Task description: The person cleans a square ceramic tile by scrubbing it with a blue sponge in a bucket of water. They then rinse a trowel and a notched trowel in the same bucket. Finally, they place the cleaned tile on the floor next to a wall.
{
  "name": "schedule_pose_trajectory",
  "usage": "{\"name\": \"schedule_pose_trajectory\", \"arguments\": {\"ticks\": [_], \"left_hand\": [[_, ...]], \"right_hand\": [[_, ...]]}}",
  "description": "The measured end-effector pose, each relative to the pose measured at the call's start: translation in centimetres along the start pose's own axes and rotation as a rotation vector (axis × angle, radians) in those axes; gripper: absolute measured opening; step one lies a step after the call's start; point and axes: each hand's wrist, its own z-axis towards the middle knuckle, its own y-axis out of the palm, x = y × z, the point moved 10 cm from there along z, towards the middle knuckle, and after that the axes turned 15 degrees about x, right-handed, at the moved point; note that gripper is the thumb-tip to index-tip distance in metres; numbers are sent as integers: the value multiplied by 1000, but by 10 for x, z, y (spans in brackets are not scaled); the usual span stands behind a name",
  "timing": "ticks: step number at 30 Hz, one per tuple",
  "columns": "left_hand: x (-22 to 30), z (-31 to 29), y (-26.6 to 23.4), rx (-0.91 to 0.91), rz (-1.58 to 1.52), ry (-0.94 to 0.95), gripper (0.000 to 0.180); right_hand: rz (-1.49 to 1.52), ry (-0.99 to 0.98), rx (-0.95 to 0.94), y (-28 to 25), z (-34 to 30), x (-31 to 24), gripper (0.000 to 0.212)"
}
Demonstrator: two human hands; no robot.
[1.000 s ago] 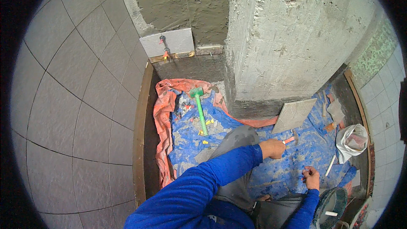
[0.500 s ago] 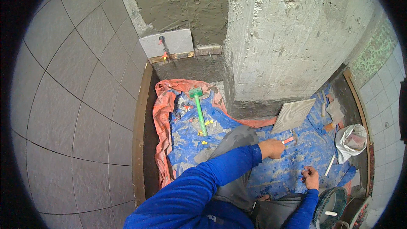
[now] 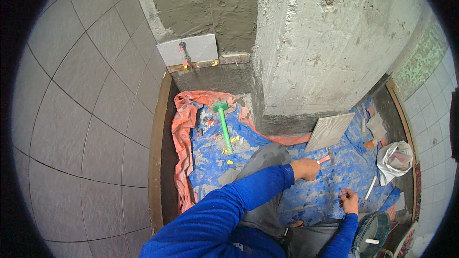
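Note:
My left hand (image 3: 306,168), at the end of a blue sleeve, is closed around the orange-pink handle of a small hammer (image 3: 325,159). Its narrow head lies to the right, just in front of a pale ridged tile (image 3: 330,132) leaning at the pillar's foot. Lower right, my right hand (image 3: 349,202) is raised over the blue sheet (image 3: 306,203) with its fingers curled together. Whatever is between those fingertips is too small to make out. Farther left, a green mallet (image 3: 224,126) lies on the sheet, away from both hands.
A rough concrete pillar (image 3: 325,48) rises ahead. Grey tiles (image 3: 91,110) cover the left wall. To the right stand a white sack (image 3: 395,160) and a dark bucket (image 3: 375,234); a white stick (image 3: 370,188) lies near them. A light tile (image 3: 189,50) with pipe fittings sits below wet mortar.
The hammer's head has turned slightly in my left hand's grip. My right hand has shifted a little, its fingers still curled. Other things lie as before.

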Motion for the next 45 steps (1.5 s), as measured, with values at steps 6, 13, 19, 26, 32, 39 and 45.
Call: {"name": "schedule_pose_trajectory", "arguments": {"ticks": [6,13,19,26,32,39,45], "left_hand": [[-1,1,3,-19,16,10,34],[1,-1,1,-28,14,0,36],[1,-2,-1,-17,3,5,37],[-3,0,3,-11,-10,-20,37],[-1,2,4,14,-8,25,35],[0,2,3,19,23,29,34],[2,-2,-2,8,-5,14,35]], "right_hand": [[-9,-7,-4,0,-1,-2,29],[13,60,-17,2,0,6,31],[4,40,-21,3,2,8,31],[-19,-6,-25,2,2,4,30],[5,15,-20,1,-3,-2,29],[14,4,-11,0,-3,-6,31],[16,-18,-3,-2,-4,-8,29]]}}
